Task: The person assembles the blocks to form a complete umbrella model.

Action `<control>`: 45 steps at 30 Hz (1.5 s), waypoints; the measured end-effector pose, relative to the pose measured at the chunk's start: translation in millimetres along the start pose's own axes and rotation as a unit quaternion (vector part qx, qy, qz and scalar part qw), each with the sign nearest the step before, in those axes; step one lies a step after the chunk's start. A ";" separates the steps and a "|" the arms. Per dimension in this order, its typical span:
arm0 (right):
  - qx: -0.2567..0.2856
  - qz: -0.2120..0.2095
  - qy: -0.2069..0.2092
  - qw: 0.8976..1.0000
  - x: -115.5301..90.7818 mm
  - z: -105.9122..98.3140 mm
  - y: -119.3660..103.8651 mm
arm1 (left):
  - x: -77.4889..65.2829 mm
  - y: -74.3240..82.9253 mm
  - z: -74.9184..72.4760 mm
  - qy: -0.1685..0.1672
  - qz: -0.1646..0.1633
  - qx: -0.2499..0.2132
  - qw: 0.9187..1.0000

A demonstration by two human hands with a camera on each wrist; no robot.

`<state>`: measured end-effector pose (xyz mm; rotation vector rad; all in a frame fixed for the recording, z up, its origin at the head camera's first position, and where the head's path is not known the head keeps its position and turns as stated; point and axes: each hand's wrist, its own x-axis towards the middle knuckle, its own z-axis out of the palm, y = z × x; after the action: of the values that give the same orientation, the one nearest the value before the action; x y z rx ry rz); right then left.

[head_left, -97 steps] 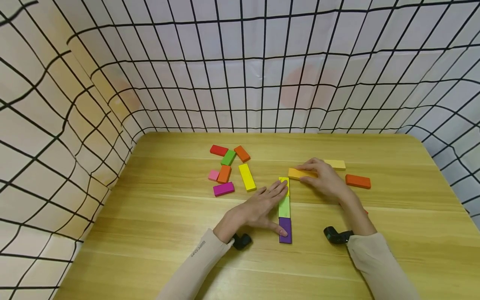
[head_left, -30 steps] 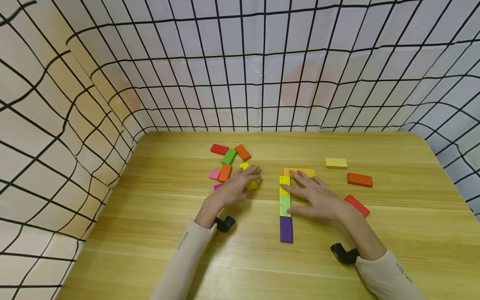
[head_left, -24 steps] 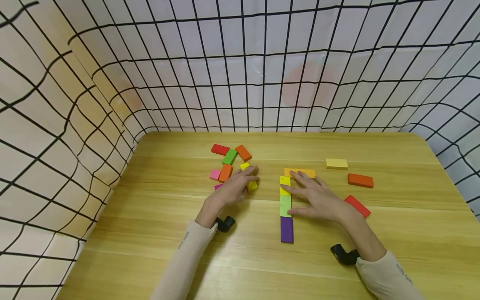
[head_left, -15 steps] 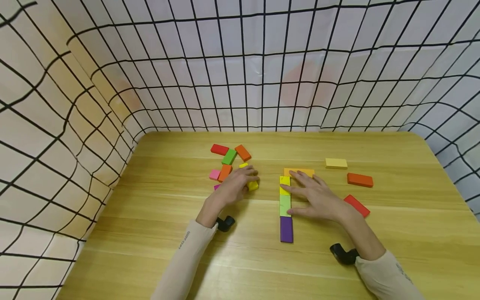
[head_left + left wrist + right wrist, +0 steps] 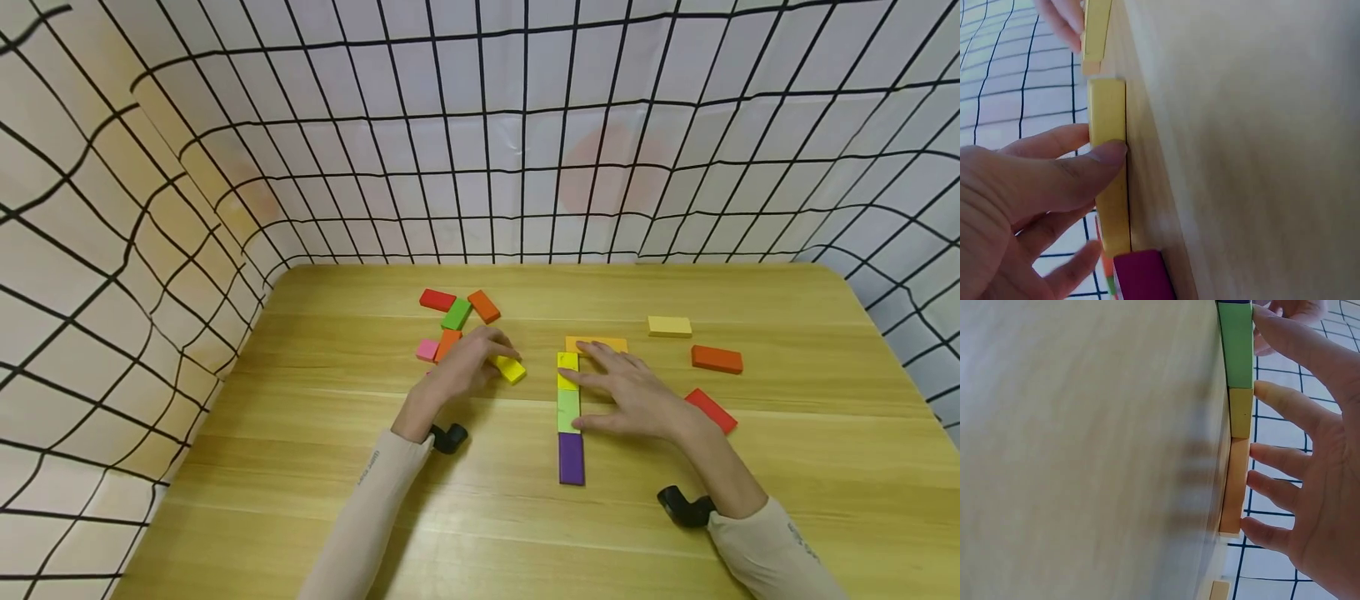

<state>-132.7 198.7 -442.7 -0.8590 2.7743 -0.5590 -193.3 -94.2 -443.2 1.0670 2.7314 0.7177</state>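
My left hand (image 5: 461,367) pinches a long yellow block (image 5: 512,369) between thumb and fingers; in the left wrist view the thumb lies across the middle of that yellow block (image 5: 1108,112). My right hand (image 5: 637,400) spreads its fingers over a T-like row of blocks, fingertips resting on their top faces. The row has a purple block (image 5: 572,458) nearest me, then a light green block (image 5: 567,410), a yellow block (image 5: 567,360), and an orange-yellow block (image 5: 611,344) laid crosswise at the far end. Fingertips in the right wrist view touch the green, yellow and orange-yellow blocks.
Left of the hands lie a red block (image 5: 437,299), a green block (image 5: 456,314), an orange block (image 5: 483,307), another orange block (image 5: 447,344) and a pink block (image 5: 427,350). On the right are a pale yellow block (image 5: 669,327), an orange-red block (image 5: 717,359) and a red block (image 5: 711,411).
The right hand went from gripping the orange-yellow block to resting on the row, with that block against its far end. The left hand left the row, took the yellow block and turned it slightly.
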 end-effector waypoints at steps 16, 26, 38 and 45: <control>-0.001 0.000 0.000 1.000 -1.2 -1.4 -1.7 | 5.3 -4.1 1.6 0.032 -0.059 -0.080 0.995; 0.002 0.001 -0.005 1.000 -0.7 -2.0 -0.9 | 23.7 4.5 6.5 0.081 -0.101 -0.088 0.988; 0.004 0.006 -0.005 1.000 -2.5 -1.6 0.4 | 49.4 13.0 10.2 0.059 -0.098 -0.066 0.991; 0.004 0.000 -0.003 1.000 -2.2 -1.0 0.5 | 55.9 15.7 14.4 0.038 -0.091 -0.065 0.993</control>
<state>-131.4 200.6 -441.8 -0.8570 2.7655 -0.5655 -221.3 -41.4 -445.3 0.7667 2.7523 0.9087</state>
